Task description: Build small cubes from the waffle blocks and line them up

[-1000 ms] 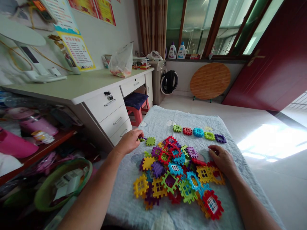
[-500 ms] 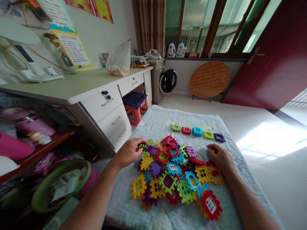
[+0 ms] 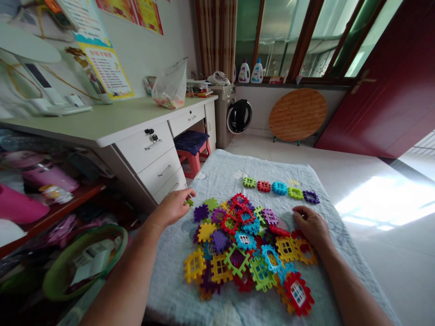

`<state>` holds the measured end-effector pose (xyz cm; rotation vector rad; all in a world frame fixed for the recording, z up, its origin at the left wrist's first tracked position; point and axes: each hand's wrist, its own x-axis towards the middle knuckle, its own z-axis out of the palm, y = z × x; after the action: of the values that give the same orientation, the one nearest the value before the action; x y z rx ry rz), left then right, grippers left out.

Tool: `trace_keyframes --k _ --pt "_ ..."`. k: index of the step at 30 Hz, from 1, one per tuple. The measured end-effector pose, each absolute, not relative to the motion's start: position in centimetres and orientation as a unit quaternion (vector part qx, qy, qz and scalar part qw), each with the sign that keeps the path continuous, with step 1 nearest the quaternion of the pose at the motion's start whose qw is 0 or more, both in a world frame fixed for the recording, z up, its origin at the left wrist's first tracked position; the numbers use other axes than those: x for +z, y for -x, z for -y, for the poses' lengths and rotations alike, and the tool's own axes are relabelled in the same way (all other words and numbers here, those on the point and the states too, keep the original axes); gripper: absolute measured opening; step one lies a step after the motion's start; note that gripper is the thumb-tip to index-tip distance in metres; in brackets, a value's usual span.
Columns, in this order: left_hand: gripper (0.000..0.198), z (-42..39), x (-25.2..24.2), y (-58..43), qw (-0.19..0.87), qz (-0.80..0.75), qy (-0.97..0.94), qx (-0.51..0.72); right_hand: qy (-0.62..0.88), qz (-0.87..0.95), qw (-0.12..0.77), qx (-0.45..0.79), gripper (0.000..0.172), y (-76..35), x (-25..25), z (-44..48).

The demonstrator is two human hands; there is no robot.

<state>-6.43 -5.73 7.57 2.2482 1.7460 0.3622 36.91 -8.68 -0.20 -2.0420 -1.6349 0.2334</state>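
A heap of colourful plastic interlocking tiles (image 3: 245,241) with notched edges lies on the blue cloth cover (image 3: 217,170). Left of the heap, my left hand (image 3: 172,207) is closed on a small green interlocking tile (image 3: 189,203), mostly hidden by the fingers. A solid purple tile (image 3: 201,213) lies just right of it. My right hand (image 3: 311,224) rests on the cloth at the heap's right side, its fingers loosely bent and apart, holding nothing visible. Near it are a yellow window-pattern tile (image 3: 287,248) and a red piece (image 3: 280,231). Beyond the heap, several tiles form a row (image 3: 279,188).
A desk with drawers (image 3: 142,149) stands at the left, with a plastic bag (image 3: 171,86) on top. Beside it are a stool (image 3: 192,147) and a washing machine (image 3: 223,115). A round wooden tabletop (image 3: 298,114) leans under the window. A green basket (image 3: 84,262) sits lower left.
My left hand has moved left, away from the heap, carrying the green tile, and the purple tile is uncovered. My right hand stays almost where it was.
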Motion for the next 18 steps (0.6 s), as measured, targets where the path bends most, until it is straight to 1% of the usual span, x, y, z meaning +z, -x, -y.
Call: trace_keyframes --k 3,5,7,9,11,18 --pt "0.030 5.4 7.3 4.4 0.048 -0.584 -0.782 0.212 0.752 0.602 0.254 0.087 0.031 -36.9 -0.2 8.7" --pt "0.028 5.2 6.4 3.4 0.035 -0.557 -0.795 0.237 0.750 0.603 0.257 0.085 0.031 -36.8 -0.1 8.8" --pt "0.028 5.0 5.2 3.1 0.082 -0.523 -0.814 0.238 0.749 0.604 0.261 0.085 0.030 -36.8 0.0 8.9" --pt "0.034 4.8 4.2 3.4 0.152 -0.497 -0.821 0.238 0.747 0.605 0.262 0.086 0.030 -36.7 0.0 8.9" --pt "0.040 4.7 3.4 4.1 0.195 -0.493 -0.812 0.242 0.747 0.606 0.260 0.087 0.030 -36.8 0.0 8.9" --pt "0.041 4.2 1.8 5.2 0.232 -0.510 -0.789 0.252 0.750 0.603 0.256 0.089 0.032 -36.9 -0.3 8.7"
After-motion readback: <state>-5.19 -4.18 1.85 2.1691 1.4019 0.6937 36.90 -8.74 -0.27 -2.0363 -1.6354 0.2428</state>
